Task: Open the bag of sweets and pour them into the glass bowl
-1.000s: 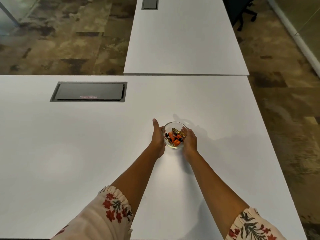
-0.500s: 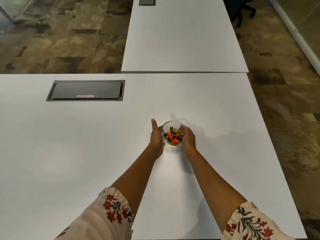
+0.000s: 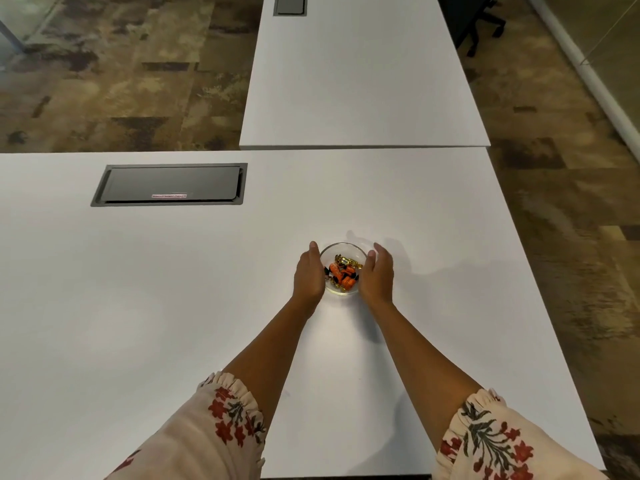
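Observation:
A small glass bowl [image 3: 343, 249] stands on the white table [image 3: 173, 306], right of centre. It holds several wrapped sweets [image 3: 343, 273], orange, gold and dark. My left hand [image 3: 307, 276] lies flat against the bowl's left side, fingers straight. My right hand [image 3: 378, 276] is at the bowl's right side with fingers spread and the palm turned toward it; only the thumb is near the rim. Neither hand grips anything. No sweet bag is in view.
A grey cable hatch [image 3: 169, 184] is set into the table at the far left. A second white table [image 3: 360, 81] adjoins beyond. A dark office chair [image 3: 479, 24] stands at the top right. The table's right edge [image 3: 540, 289] drops to patterned floor.
My right hand has lifted off the bowl's rim and opened out to the right. The left hand and the bowl have stayed about where they were.

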`<action>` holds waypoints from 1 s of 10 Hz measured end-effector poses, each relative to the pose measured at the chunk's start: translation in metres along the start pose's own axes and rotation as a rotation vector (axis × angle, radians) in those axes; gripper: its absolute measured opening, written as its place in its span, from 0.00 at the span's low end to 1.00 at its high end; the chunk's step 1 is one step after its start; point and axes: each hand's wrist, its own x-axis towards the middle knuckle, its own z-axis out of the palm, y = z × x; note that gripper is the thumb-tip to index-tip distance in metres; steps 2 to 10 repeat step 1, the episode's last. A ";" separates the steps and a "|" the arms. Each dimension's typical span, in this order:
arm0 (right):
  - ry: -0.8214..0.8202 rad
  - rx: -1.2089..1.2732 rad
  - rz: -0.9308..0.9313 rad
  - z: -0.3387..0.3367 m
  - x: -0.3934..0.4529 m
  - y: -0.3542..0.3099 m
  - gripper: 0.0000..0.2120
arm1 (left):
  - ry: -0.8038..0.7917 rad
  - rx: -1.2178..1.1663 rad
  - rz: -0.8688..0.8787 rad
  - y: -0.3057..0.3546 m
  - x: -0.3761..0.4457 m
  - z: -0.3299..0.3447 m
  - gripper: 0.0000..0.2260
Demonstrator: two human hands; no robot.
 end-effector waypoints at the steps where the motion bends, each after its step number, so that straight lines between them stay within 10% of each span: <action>1: 0.072 -0.150 -0.180 -0.007 -0.006 -0.001 0.22 | 0.153 0.252 0.202 0.000 -0.006 -0.004 0.26; 10: 0.072 -0.150 -0.180 -0.007 -0.006 -0.001 0.22 | 0.153 0.252 0.202 0.000 -0.006 -0.004 0.26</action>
